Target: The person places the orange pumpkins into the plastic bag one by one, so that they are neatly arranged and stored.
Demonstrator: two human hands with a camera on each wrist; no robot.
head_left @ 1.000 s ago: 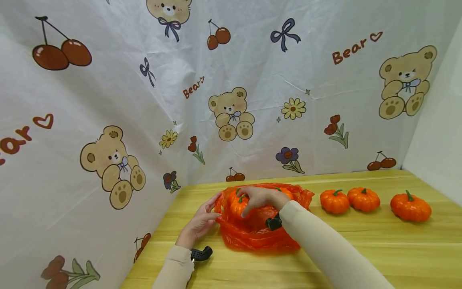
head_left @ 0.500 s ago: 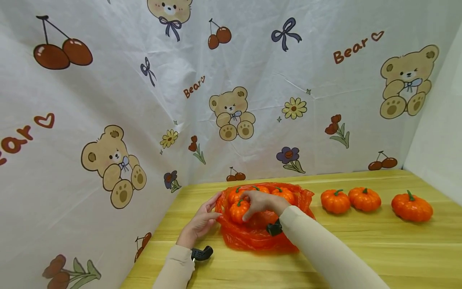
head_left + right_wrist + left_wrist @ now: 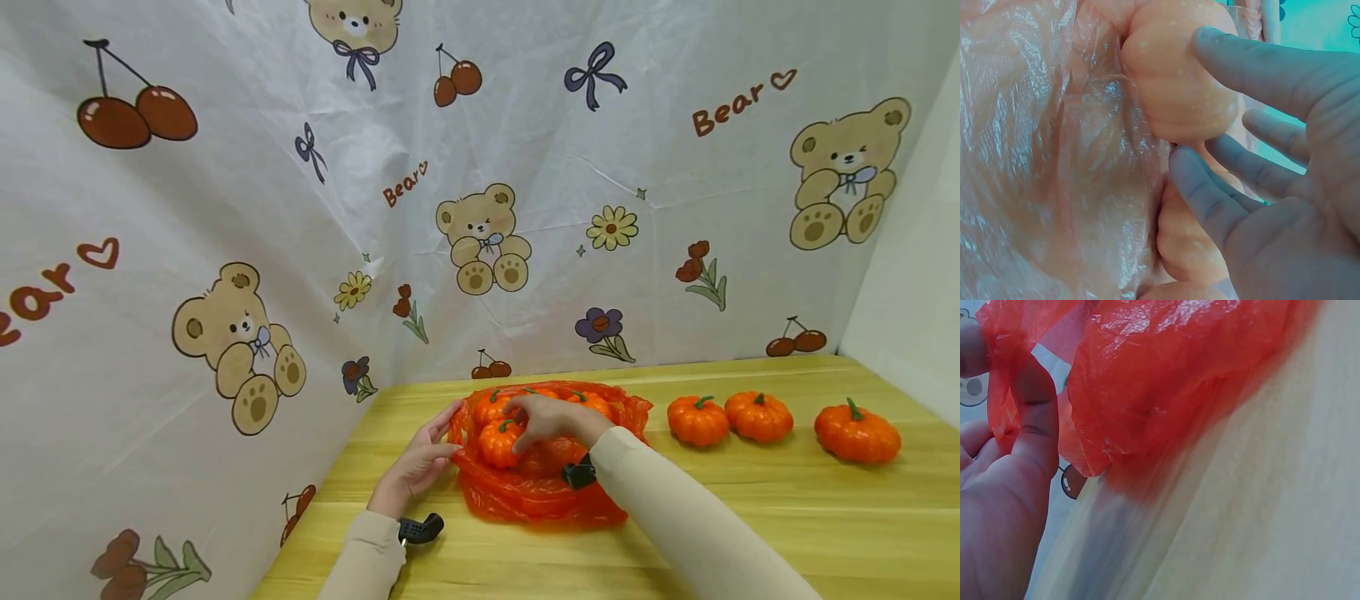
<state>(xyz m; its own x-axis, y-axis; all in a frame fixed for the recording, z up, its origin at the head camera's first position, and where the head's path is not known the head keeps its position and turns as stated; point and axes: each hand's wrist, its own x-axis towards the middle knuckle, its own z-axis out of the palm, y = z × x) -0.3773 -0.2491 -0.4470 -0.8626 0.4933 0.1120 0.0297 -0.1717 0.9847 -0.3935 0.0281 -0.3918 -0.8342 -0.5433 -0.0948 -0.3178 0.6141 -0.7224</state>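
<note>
A thin red plastic bag (image 3: 536, 504) lies spread on the table with its mouth up and several small orange pumpkins inside. My left hand (image 3: 417, 465) holds the bag's left rim; in the left wrist view the film (image 3: 1160, 375) runs between thumb and fingers. Over the bag's mouth is my right hand (image 3: 546, 419), beside the front pumpkin (image 3: 497, 448). In the right wrist view its thumb and fingers are spread loosely about that pumpkin (image 3: 1175, 75), fingertips close to its skin. Behind it sit a left pumpkin (image 3: 489, 408) and a right one (image 3: 596, 403); my hand partly hides another.
Three more pumpkins stand outside the bag to the right: one nearest the bag (image 3: 697, 422), a middle one (image 3: 759, 418) and one farther right (image 3: 857, 435). A patterned white sheet (image 3: 540, 325) hangs behind the wooden table (image 3: 787, 517) and along its left side.
The front pumpkin has come to rest lower in the bag, and my right hand's fingers have loosened and drawn slightly right of it. My left hand keeps its hold on the rim.
</note>
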